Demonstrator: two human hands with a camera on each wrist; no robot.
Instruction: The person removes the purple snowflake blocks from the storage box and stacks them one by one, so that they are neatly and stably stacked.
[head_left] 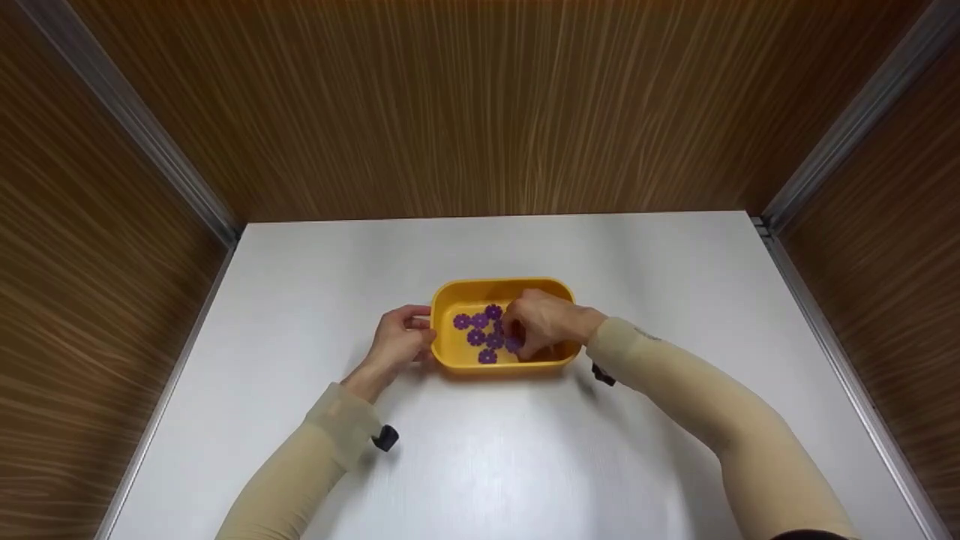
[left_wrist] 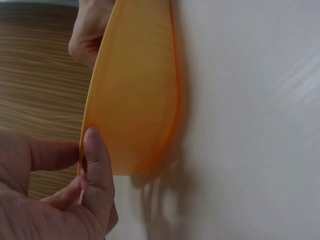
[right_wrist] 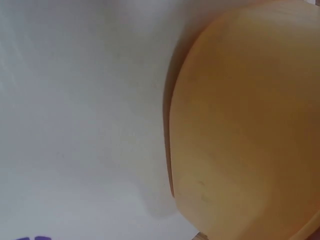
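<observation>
With my left hand (head_left: 397, 341) I pinch the rim of the yellow plastic tub (head_left: 480, 369) at its left end, one digit pressed along the outer wall and others at the inner side. My right hand (head_left: 546, 322) reaches down inside the tub's right half, fingers bent toward the floor of it; the back of the hand and the tub wall hide the fingertips, so I cannot tell whether they grasp anything. Just at those fingers, and spread from there to the left across the tub floor, lie purple flower-shaped pieces (head_left: 476, 337), some touching or overlapping one another. The tub sits on the white tabletop (head_left: 480, 465), well in front of the wood-grain back panel (head_left: 480, 112). My beige sleeves (head_left: 690, 390) come in from the near side, a small black device (head_left: 385, 438) showing at each wrist. Brown side panels (head_left: 97, 262) flank the tabletop on left and right, and grey metal strips (head_left: 142, 112) run up the corners where they meet the back panel.
</observation>
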